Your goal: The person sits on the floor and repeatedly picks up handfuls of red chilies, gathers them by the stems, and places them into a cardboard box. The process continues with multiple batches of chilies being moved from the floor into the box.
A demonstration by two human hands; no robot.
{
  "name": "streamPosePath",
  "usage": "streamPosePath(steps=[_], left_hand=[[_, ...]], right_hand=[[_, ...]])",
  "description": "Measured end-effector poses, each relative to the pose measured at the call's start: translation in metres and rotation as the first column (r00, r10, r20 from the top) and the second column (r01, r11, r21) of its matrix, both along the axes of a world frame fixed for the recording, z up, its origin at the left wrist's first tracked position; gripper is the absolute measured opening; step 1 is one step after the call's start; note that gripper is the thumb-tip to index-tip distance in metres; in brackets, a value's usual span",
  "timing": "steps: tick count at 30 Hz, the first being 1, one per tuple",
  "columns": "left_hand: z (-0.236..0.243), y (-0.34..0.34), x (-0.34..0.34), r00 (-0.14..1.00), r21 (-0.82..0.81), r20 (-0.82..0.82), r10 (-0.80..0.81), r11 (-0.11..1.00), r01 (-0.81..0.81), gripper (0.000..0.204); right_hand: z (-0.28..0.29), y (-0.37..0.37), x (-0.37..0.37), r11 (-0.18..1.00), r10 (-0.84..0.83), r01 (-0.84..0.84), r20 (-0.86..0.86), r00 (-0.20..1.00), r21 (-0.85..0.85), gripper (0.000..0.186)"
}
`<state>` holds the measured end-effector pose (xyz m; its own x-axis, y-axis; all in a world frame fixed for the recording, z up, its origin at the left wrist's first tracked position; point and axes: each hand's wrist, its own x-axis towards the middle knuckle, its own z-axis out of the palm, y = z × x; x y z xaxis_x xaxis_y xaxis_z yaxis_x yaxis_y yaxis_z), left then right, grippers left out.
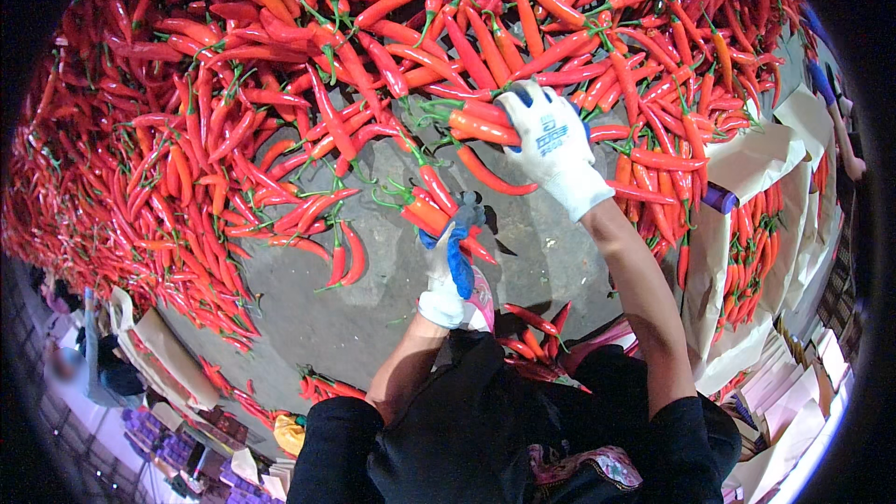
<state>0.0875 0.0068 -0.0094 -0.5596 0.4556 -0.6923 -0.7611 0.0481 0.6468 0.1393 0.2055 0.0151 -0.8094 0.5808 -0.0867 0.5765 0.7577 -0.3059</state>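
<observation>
Both of my hands wear white and blue work gloves. My left hand (450, 266) is closed round a small bunch of red chili peppers (425, 214), their green stems pointing up and to the left. Farther forward and to the right, my right hand (553, 138) grips a few more chili peppers (483, 124), stems also to the left. The fingertips of that hand are partly hidden. One curved chili pepper (489, 174) shows just below the right hand's bunch. A large heap of loose red chili peppers (392, 47) spreads in front of both hands.
Grey surface (308, 294) shows between the heap and my body. Loose peppers (537, 331) lie close to my lap. Brown paper bags (747, 163) with peppers stand at the right; another paper bag (173, 355) is at the lower left. A person (103, 378) is at the far left.
</observation>
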Motion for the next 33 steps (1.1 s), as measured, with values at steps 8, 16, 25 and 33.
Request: streamPosePath(steps=[8,16,25,33], left_hand=[[0.001,-0.001,0.002,0.999,0.007,0.001,0.05,0.999,-0.05,0.028],[-0.01,-0.014,-0.005,0.996,-0.043,-0.084,0.025,0.999,-0.028,0.027],[-0.002,-0.014,-0.004,0.945,-0.142,-0.102,-0.311,0.945,0.296,0.03],[0.03,-0.018,-0.009,0.926,0.016,-0.125,-0.356,0.932,0.361,0.028]], right_hand=[[0.001,-0.027,-0.008,0.996,0.075,-0.063,0.195,0.978,-0.065,0.053],[0.027,-0.013,-0.006,0.901,0.032,0.118,0.337,0.941,-0.417,0.061],[-0.005,-0.068,0.048,0.224,-0.39,0.423,0.317,0.865,-0.878,0.043],[0.012,-0.113,0.06,-0.208,-0.744,0.115,0.233,0.626,-0.971,0.025]])
